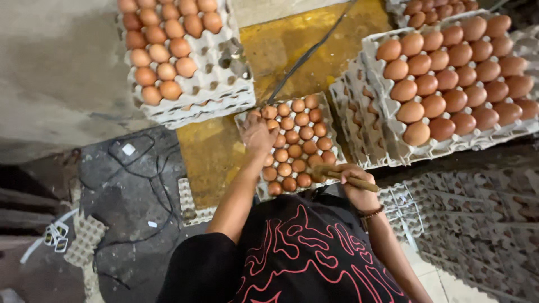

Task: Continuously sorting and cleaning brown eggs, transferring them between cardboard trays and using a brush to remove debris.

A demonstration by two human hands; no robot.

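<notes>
Looking down past our black shirt (303, 252) with its red pattern, we have a full tray of brown eggs (295, 143) directly before us, sitting on a yellow-stained surface (213, 157). Our left hand (257, 134) lies at the tray's left edge, palm down and fingers spread loosely over the nearest eggs; it touches them, but we cannot tell whether it grips any single egg. Our right hand (355, 185) sits at the tray's near right corner, closed around a wooden stick (345, 177) that runs roughly level across the fingers, one end poking out to the left toward the eggs and the other to the right. A beaded bracelet (371, 213) circles that wrist. To the upper left stands a stack of grey pulp trays (216, 92), its top one only partly filled, with several empty cups on the right side. To the right a taller stack (365, 129) carries a full layer of larger-looking eggs (455, 73), and more empty trays (477, 224) spread out below it. A dark cable (306, 56) crosses the yellow surface above the middle tray, and a loose empty tray (84, 241) lies on the dark floor at the lower left.
</notes>
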